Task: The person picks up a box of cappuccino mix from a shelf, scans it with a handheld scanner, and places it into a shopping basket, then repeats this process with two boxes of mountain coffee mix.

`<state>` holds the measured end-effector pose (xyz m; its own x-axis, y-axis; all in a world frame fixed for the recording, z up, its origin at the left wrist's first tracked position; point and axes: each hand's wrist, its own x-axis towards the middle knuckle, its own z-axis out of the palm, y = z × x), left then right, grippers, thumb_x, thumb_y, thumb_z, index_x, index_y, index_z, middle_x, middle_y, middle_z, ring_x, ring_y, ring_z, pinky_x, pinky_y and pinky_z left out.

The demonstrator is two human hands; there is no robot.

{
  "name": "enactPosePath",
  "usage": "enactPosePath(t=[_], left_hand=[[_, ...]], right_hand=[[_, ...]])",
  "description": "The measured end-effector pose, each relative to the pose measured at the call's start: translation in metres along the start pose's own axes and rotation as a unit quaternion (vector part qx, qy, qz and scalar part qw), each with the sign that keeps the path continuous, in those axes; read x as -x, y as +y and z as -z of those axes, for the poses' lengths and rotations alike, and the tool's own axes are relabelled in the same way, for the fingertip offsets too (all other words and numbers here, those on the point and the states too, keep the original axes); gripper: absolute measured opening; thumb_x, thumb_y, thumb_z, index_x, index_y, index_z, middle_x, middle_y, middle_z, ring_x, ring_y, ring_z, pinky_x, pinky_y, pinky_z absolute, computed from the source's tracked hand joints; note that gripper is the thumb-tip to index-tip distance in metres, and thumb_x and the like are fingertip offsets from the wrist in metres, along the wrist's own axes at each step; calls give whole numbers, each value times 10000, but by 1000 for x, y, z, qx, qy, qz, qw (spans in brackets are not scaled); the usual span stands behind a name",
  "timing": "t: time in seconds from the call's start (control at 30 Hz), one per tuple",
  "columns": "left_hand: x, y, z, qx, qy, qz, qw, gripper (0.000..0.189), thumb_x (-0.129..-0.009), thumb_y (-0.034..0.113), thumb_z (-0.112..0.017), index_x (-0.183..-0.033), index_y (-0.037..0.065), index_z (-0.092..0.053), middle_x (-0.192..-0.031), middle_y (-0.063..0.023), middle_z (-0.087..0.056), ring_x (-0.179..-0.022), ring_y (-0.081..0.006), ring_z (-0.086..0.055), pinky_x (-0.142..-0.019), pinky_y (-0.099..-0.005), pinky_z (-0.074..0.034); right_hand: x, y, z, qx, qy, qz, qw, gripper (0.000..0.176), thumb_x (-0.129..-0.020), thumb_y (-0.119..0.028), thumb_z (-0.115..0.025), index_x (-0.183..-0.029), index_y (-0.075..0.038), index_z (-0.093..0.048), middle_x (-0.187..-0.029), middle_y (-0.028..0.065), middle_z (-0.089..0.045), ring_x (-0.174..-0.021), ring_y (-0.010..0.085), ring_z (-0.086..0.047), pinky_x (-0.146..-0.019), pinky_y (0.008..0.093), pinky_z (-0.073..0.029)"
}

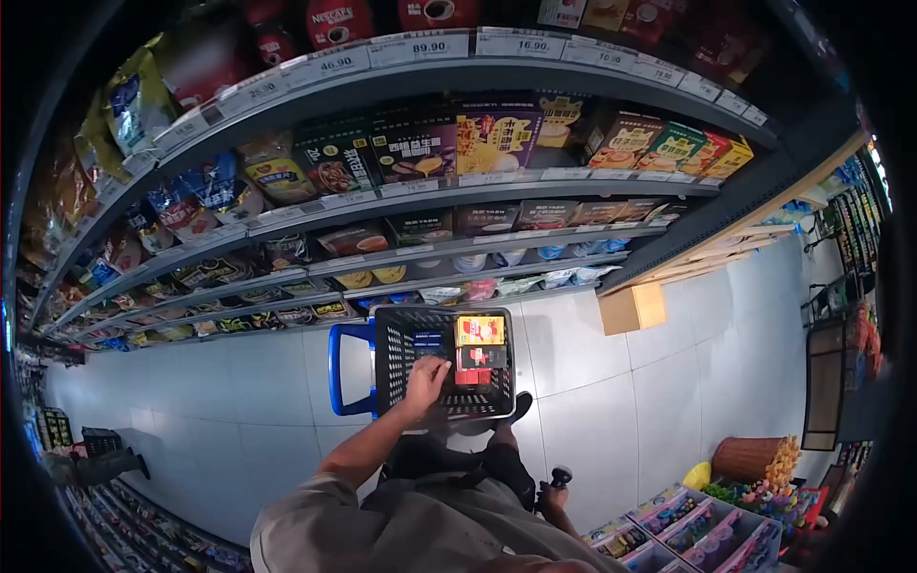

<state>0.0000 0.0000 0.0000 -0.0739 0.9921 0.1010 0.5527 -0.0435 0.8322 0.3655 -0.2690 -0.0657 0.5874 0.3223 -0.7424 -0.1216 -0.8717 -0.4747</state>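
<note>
So my left hand (pixel 427 374) is down in the black plastic mesh shopping basket (pixel 384 368), which sits on the pale tiled floor (pixel 630 401) right in front of my feet, below the long snack shelves (pixel 535 176). The basket looks a bit longer across than deep, so its long side runs along the shelves, with the blue loop handle (pixel 334 368) sticking out to my left. My fingers (pixel 437 364) point towards the shelves and lie curled over the dark stuff inside. Can't tell if they're actually gripping anything. Just beside them are an orange flat box (pixel 479 329) and a red-and-black flat box (pixel 482 357). My right hand (pixel 552 497) hangs low by my leg, wrapped round a small black round-topped thing (pixel 561 473).
</note>
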Motion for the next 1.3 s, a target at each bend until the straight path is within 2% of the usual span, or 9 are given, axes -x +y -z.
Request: enactPosePath(t=[0.2, 0.33, 0.5, 0.53, 0.7, 0.77, 1.03, 1.17, 1.3], left_hand=[[-3, 40, 29, 39, 63, -8, 997, 151, -875, 125, -624, -827, -17, -641, -795, -167, -623, -761, -334, -608, -699, -401, -466], [-11, 65, 32, 57, 84, -25, 994, 135, -877, 103, -631, -863, -30, -636, -796, -134, -620, -730, -240, -614, -662, -317, -478], [-45, 103, 43, 71, 113, -67, 989, 124, -858, 106, -636, -846, -17, -638, -789, -149, -615, -752, -318, -604, -671, -373, -465], [-54, 111, 48, 79, 119, -79, 987, 115, -856, 103, -638, -850, -12, -638, -809, -141, -620, -775, -312, -606, -695, -375, -463], [-98, 143, 78, 65, 132, -104, 984, 93, -843, 86, -642, -865, -3, -625, -839, -140, -620, -829, -315, -598, -733, -374, -459], [-118, 160, 93, 11, 159, -196, 967, 95, -825, 72, -654, -890, 11, -622, -888, -131, -623, -869, -310, -589, -772, -383, -450], [-212, 236, 123, -154, 216, -352, 898, 430, -757, 49, -693, -1173, 45, -583, -1212, -123, -563, -1156, -315, -492, -961, -435, -366], [-249, 258, 125, -235, 205, -369, 876, 577, -750, 109, -700, -1283, 19, -499, -1311, -142, -500, -1246, -318, -426, -1022, -470, -311], [-278, 269, 127, -373, 155, -272, 873, 688, -755, 206, -678, -1342, -29, -408, -1389, -178, -430, -1331, -303, -344, -1085, -506, -232]], right_hand=[[9, -24, 9, -1, -9, 36, 999, 369, -735, -48, -707, -1032, 21, -499, -741, 139, -622, -561, 224, -630, -461, 358, -491], [-18, -38, 8, 8, 2, 61, 998, 324, -740, -57, -713, -988, 29, -523, -776, 147, -652, -584, 226, -645, -484, 369, -512], [-15, -60, 11, 24, 12, 62, 998, 261, -726, -49, -720, -912, 29, -555, -764, 131, -649, -606, 219, -639, -505, 364, -503], [-26, -55, 14, 142, 36, 75, 986, 330, -680, -135, -751, -910, 31, -582, -803, 150, -661, -671, 248, -651, -598, 386, -513], [-121, 29, 1, 124, 101, 175, 972, 325, -641, -237, -755, -727, 37, -602, -638, 130, -604, -583, 249, -547, -611, 422, -443], [-142, 43, -5, 199, 91, 128, 967, 477, -600, -297, -755, -911, 42, -629, -878, 190, -678, -854, 337, -659, -792, 409, -499], [-78, 2, 16, 158, 74, 78, 982, 454, -638, -271, -766, -934, 47, -634, -908, 197, -684, -870, 330, -670, -806, 406, -505], [-103, 26, 11, 118, 65, 79, 988, 441, -636, -268, -763, -915, 51, -641, -891, 202, -684, -872, 327, -670, -803, 408, -505], [-100, 50, 9, 88, 92, 126, 984, 431, -650, -292, -739, -876, 64, -649, -877, 230, -678, -885, 350, -667, -792, 411, -503]])
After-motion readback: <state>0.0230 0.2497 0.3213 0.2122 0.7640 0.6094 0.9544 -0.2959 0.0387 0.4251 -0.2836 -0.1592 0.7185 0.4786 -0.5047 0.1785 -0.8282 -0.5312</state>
